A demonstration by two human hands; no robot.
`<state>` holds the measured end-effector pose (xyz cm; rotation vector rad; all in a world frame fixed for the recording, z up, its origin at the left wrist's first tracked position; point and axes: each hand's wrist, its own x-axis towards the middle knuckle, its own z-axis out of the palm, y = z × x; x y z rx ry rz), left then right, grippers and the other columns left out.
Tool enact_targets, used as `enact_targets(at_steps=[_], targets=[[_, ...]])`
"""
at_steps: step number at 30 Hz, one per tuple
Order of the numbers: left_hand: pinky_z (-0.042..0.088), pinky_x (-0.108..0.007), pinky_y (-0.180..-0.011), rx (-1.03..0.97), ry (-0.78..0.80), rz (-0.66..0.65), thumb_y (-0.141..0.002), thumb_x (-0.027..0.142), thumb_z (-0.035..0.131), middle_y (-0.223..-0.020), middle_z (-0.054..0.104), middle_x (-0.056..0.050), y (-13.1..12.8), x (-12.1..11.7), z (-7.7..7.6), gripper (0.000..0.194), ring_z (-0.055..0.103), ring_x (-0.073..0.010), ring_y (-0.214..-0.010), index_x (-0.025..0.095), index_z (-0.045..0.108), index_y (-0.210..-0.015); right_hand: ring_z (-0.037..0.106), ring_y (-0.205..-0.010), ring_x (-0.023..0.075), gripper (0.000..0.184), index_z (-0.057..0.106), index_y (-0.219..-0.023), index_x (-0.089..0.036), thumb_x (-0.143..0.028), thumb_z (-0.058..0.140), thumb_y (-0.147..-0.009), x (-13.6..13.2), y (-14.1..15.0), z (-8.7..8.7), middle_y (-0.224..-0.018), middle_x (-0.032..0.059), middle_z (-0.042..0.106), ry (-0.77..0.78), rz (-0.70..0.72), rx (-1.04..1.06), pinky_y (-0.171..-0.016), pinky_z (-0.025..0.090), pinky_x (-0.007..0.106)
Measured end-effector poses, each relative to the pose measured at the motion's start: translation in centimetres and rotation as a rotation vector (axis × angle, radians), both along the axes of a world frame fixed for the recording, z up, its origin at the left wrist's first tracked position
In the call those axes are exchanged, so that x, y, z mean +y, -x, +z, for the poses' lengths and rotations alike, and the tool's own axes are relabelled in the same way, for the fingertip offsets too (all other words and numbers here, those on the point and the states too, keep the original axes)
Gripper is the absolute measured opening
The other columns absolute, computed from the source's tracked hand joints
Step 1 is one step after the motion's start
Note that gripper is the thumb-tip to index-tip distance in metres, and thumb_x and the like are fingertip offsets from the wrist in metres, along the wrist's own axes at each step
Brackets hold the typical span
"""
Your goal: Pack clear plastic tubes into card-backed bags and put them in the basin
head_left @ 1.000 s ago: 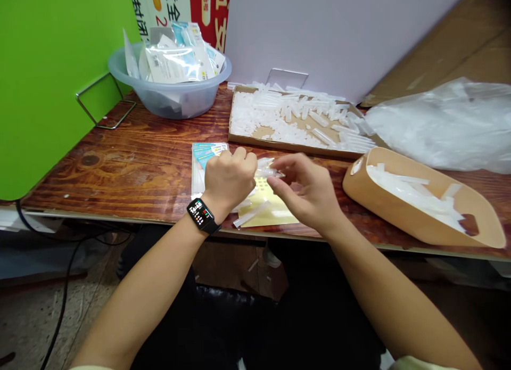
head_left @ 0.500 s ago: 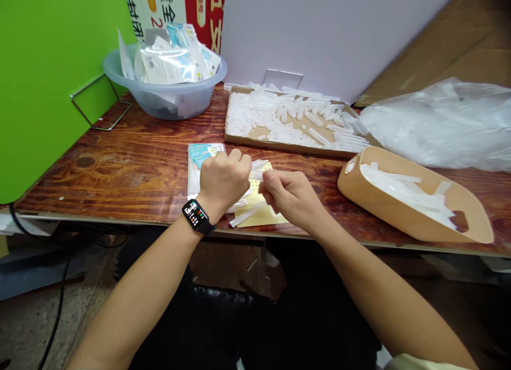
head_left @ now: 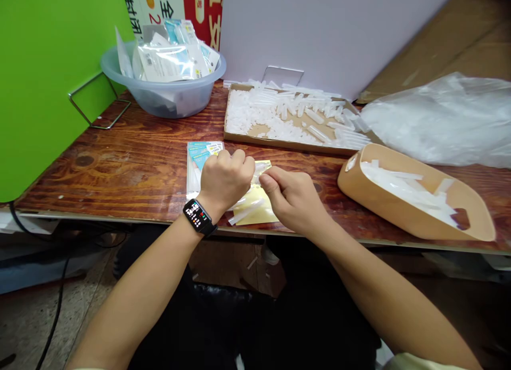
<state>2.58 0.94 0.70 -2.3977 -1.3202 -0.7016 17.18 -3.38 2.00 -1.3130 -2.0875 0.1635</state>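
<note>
My left hand (head_left: pixel 226 177), with a black watch on the wrist, is closed in a fist, its back toward me. My right hand (head_left: pixel 292 197) is closed too, thumb pressed against its curled fingers. Between the two stretches a small clear plastic piece (head_left: pixel 258 173), held at both ends; whether it is a tube or a small bag I cannot tell. Under the hands lies a yellow sheet (head_left: pixel 261 215) with a clear plastic strip (head_left: pixel 246 212) on it. Blue-and-white printed packets (head_left: pixel 198 155) lie just behind and left of my left hand, partly covered by it.
A shallow cardboard tray (head_left: pixel 275 140) of clear tubes and small white pieces stands at the back. To the right are a tan bin (head_left: pixel 383 213) with white strips and a large plastic bag (head_left: pixel 443 122). A bluish basin (head_left: pixel 175 98) of packets and a metal bookend (head_left: pixel 101 126) stand left.
My right hand has rolled over, its fingers now curled more tightly and its back showing more. The left fist has shifted slightly right. Both still hold the clear piece.
</note>
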Motion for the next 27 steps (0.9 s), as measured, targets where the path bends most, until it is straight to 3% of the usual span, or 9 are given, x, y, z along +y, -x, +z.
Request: enact_targets(at_steps=[4,6,10,12,17,21,27], targets=[[0.024,-0.032,-0.053,-0.061,0.025,0.023,-0.08,0.013,0.043,-0.071,0.06,-0.011,-0.1,-0.2,0.2,0.022,0.055,-0.0233,-0.068,0.017,0.063,-0.074,0.04,-0.043,0.0101,0.052,0.045,-0.058,-0.019,-0.052,0.032,-0.096,0.1,-0.6,0.2,-0.048,-0.0017,0.045,0.243,0.048,0.277,-0.046,0.029,0.025],[0.023,-0.032,-0.053,-0.15,0.054,0.078,-0.074,0.011,0.046,-0.072,0.06,-0.009,0.2,-0.1,0.4,0.016,0.054,-0.0218,-0.066,0.017,0.061,-0.073,0.045,-0.044,0.0107,0.053,0.052,-0.062,-0.018,-0.051,0.03,-0.097,0.8,-1.6,-0.3,-0.051,-0.0003,0.051,0.258,0.015,0.381,-0.046,0.033,0.025],[0.022,-0.03,-0.054,-0.486,0.214,0.154,-0.064,0.005,0.049,-0.062,0.054,-0.002,1.3,0.9,0.5,0.013,0.048,-0.0171,-0.06,0.018,0.052,-0.063,0.056,-0.061,0.0149,0.024,0.065,-0.075,-0.017,-0.035,0.055,-0.087,2.8,-3.8,-2.4,-0.069,0.004,0.062,0.079,-0.05,0.218,-0.057,0.042,0.027],[0.024,-0.028,-0.055,-0.722,0.344,0.106,-0.06,0.003,0.05,-0.058,0.049,0.001,1.6,1.6,0.3,0.016,0.045,-0.0147,-0.059,0.018,0.049,-0.061,0.058,-0.067,0.0164,0.014,0.07,-0.081,-0.017,-0.027,0.061,-0.081,3.4,-4.6,-3.7,-0.079,0.0058,0.065,0.119,0.018,0.123,-0.061,0.044,0.029],[0.031,-0.024,-0.057,-1.229,0.669,-0.07,-0.055,-0.001,0.059,-0.061,0.05,0.003,1.0,2.3,-0.3,0.019,0.046,-0.0121,-0.06,0.017,0.054,-0.059,0.06,-0.083,0.0205,0.012,0.073,-0.083,-0.02,-0.023,0.062,-0.079,3.2,-5.0,-5.9,-0.088,0.0071,0.064,0.133,0.123,0.066,-0.077,0.048,0.036],[0.034,-0.024,-0.057,-1.408,0.834,-0.095,-0.056,-0.001,0.067,-0.061,0.054,0.001,0.4,2.0,-0.5,0.018,0.049,-0.012,-0.059,0.015,0.058,-0.057,0.06,-0.085,0.0202,0.009,0.071,-0.08,-0.022,-0.022,0.062,-0.08,3.1,-5.1,-6.2,-0.09,0.0059,0.062,0.145,0.102,0.1,-0.079,0.048,0.037],[0.036,-0.023,-0.057,-1.464,0.892,-0.088,-0.06,0.009,0.075,-0.061,0.055,0.002,0.1,1.9,-1.1,0.017,0.051,-0.01,-0.058,0.015,0.06,-0.057,0.059,-0.086,0.0202,0.008,0.068,-0.08,-0.02,-0.018,0.06,-0.08,3.2,-4.9,-6.0,-0.089,0.0062,0.061,0.175,0.118,0.099,-0.079,0.048,0.036]])
